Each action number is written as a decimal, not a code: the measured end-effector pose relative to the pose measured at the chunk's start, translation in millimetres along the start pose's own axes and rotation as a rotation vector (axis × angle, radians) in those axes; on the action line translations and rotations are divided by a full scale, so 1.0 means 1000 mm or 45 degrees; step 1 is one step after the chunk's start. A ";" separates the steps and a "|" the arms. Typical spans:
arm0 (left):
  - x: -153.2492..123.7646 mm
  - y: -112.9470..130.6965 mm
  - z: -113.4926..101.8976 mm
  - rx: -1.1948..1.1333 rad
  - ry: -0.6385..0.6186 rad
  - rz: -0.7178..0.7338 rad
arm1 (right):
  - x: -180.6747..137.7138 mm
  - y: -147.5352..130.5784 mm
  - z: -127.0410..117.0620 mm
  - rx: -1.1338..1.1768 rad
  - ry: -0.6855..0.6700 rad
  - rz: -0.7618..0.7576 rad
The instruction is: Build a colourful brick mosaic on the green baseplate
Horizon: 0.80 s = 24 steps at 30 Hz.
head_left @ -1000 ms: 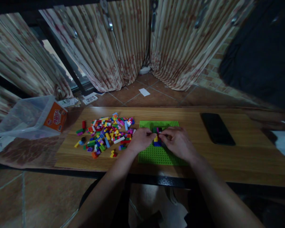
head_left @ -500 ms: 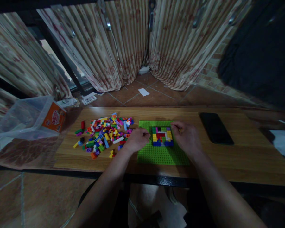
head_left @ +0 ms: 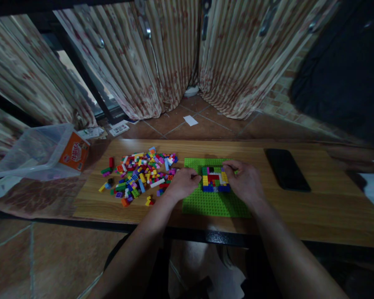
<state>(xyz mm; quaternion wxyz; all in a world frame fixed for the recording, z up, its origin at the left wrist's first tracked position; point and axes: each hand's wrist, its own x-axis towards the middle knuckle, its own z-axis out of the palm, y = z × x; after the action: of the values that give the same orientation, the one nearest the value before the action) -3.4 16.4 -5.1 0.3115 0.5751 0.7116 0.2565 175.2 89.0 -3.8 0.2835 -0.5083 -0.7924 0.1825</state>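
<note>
A square build of coloured toy bricks [head_left: 216, 178] stands on the green baseplate [head_left: 216, 205], with blue along its near side, yellow at its sides and red and white inside. By its left edge is my left hand [head_left: 183, 183], thumb and fingers pinched together; whether a small piece is between them is hidden. My right hand [head_left: 243, 178] reaches over the build's far right corner and covers it. Its fingers are closed at the tips, and what they hold, if anything, cannot be made out.
Many loose bricks [head_left: 143, 176] lie spread left of the baseplate on the wooden table [head_left: 286, 216]. A black phone [head_left: 286, 169] rests to the right. Beyond the table's left end is a clear plastic box [head_left: 43, 151] with an orange label. Curtains [head_left: 171, 62] hang behind.
My right hand has moved slightly left, onto the build's far right corner, covering the purple brick there. My left hand stays by the left edge. The view has shifted a little.
</note>
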 end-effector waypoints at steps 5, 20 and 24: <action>-0.002 0.003 0.000 0.010 0.009 -0.003 | -0.001 0.000 0.000 0.018 -0.003 0.002; -0.003 0.006 -0.001 0.053 0.012 0.016 | -0.002 -0.003 0.003 0.046 -0.027 -0.071; -0.003 0.005 0.000 0.055 0.016 0.020 | -0.003 -0.004 0.003 0.023 -0.056 -0.082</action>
<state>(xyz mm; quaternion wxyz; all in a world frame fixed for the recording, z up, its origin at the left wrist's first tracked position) -0.1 14.6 -0.9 0.2927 0.5856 0.7144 0.2470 171.3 84.7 -4.1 0.2764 -0.4758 -0.8127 0.1917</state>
